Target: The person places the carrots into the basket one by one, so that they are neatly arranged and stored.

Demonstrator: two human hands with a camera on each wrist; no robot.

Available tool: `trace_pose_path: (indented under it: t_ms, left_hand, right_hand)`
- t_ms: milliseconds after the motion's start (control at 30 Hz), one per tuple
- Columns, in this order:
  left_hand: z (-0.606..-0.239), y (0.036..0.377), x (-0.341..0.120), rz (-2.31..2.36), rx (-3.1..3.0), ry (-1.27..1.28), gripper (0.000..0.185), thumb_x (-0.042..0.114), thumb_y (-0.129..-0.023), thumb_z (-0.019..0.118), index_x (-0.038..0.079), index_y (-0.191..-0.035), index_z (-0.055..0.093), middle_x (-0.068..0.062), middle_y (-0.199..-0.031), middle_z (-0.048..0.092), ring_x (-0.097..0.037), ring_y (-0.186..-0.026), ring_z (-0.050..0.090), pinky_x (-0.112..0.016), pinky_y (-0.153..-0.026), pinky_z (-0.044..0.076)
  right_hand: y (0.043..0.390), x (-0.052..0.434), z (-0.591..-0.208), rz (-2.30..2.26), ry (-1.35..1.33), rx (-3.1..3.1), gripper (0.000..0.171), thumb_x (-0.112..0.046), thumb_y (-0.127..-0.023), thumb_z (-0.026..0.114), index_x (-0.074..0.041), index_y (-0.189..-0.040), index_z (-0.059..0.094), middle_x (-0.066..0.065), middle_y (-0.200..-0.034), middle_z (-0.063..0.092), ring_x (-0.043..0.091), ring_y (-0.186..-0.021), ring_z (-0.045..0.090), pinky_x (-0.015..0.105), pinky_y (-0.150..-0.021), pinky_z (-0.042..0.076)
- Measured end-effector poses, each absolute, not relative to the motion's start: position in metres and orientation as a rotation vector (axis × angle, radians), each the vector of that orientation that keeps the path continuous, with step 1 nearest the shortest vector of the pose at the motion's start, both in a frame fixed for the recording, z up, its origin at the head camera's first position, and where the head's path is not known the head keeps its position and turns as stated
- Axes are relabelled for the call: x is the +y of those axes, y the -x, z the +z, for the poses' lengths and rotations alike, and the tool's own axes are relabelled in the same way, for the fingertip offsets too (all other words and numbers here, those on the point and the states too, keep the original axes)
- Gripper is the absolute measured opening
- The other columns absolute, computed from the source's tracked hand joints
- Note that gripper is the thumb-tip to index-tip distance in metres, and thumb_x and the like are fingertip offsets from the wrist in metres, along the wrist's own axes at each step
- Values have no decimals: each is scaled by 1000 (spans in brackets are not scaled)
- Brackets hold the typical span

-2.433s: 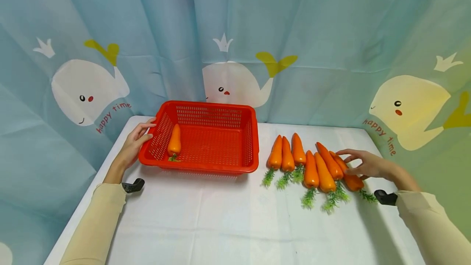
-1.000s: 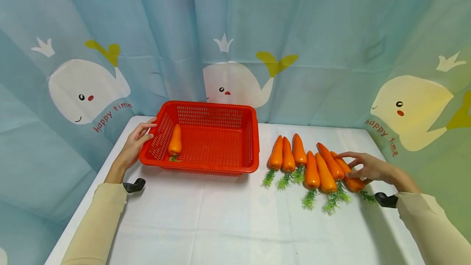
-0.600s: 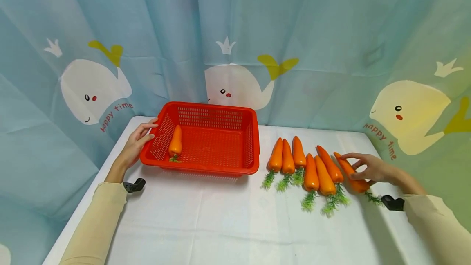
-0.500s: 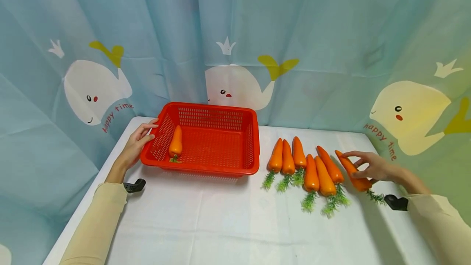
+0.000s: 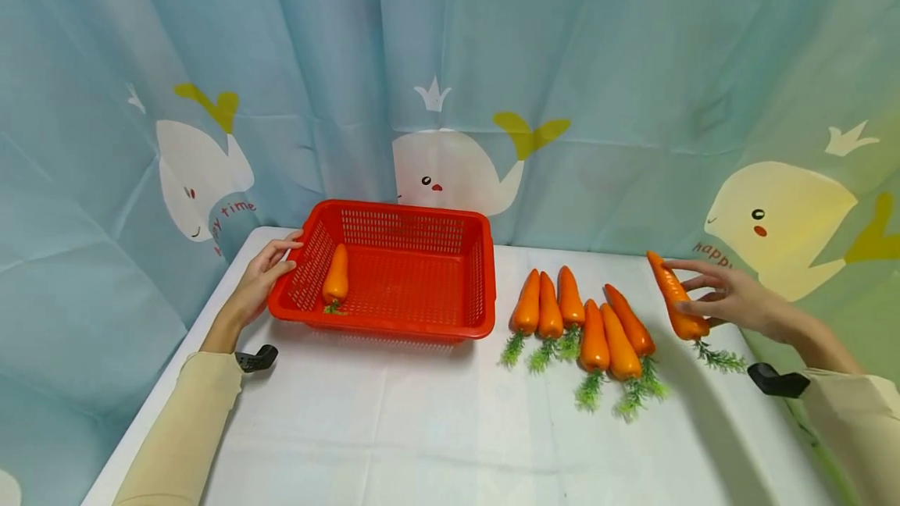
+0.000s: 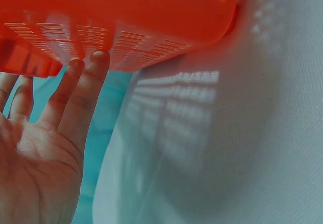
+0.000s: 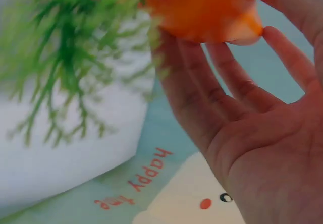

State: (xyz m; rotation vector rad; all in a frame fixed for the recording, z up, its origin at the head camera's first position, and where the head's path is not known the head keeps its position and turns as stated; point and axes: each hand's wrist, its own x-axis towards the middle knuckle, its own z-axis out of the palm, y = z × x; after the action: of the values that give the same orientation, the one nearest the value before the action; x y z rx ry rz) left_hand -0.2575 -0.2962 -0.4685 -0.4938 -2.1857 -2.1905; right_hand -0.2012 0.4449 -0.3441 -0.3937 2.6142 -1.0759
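On the table (image 5: 450, 428), before the curtain (image 5: 337, 37), the basket (image 5: 380, 325), one carrot (image 5: 337, 276) in it, stands left of six carrots (image 5: 594, 338).

Red lettering (image 5: 239, 208) on curtain (image 5: 337, 45). Head view, beside left whale (image 5: 208, 170): "time" legible, word before it squeezed in fold, hard to read. Beside right whale (image 5: 783, 217): "happy" legible, right hand (image 5: 738, 299) before curtain just past it. Right wrist view: "happy time" upside down on curtain, second word blurred but readable.

Narrow gap between basket (image 5: 383, 323) and carrots (image 5: 594, 338)
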Motion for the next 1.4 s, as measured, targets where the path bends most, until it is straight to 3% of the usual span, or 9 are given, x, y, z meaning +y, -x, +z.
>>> trace_pose_path:
  t_ms: [100,200,367,600,933,1233,1400]
  left_hand:
    - [-467,256,-296,-2197,-2201,469,37,5,-101,46,-7,-136,40,-7,-161,22,-21,-149,11,-17,-96,45]
    - [-467,254,-296,-2197,-2207,456,38,5,-102,46,-8,-137,39,-7,-161,21,-23,-149,12,-18,-95,46]
    - [-470,253,-297,-2185,-2205,462,39,9,-102,47,-6,-137,40,-6,-161,22,-22,-149,13,-18,-95,46]
    - [-470,252,-298,-2181,-2220,433,38,7,-102,46,-5,-138,39,-5,-161,21,-22,-149,11,-18,-93,47]
    - [-456,246,-292,-2213,-2225,410,38,1,-101,43,-11,-137,36,-10,-161,19,-25,-149,11,-22,-93,48]
    - [-448,242,-288,-2197,-2224,447,39,3,-101,46,-10,-136,37,-10,-161,20,-25,-149,12,-21,-94,48]
    - [-450,246,-289,-2196,-2219,458,39,2,-101,45,-11,-136,37,-12,-161,20,-25,-149,11,-21,-95,46]
  right_hand:
    - [201,444,-336,-1107,416,2664,70,-12,-93,66,-14,-153,30,25,-133,46,1,-98,63,39,-70,59]
    - [200,442,-329,-1166,382,2704,69,-11,-95,64,-17,-154,29,7,-129,52,-4,-102,60,36,-72,59]
    - [198,440,-322,-1328,326,2689,67,-5,-97,58,-21,-155,28,-15,-124,54,1,-103,62,32,-74,58]
    - [199,436,-316,-1421,307,2660,67,-1,-97,56,-18,-154,28,-14,-123,57,9,-98,67,31,-74,58]
    - [208,421,-315,-1373,315,2700,68,-8,-95,62,-22,-153,31,-12,-124,56,1,-104,62,34,-74,59]
    - [229,377,-303,-1332,337,2656,67,-19,-94,66,-27,-152,33,17,-137,49,2,-105,61,37,-77,58]
    - [247,342,-300,-1353,373,2578,68,-22,-91,69,-29,-151,36,20,-141,46,10,-106,62,40,-79,58]
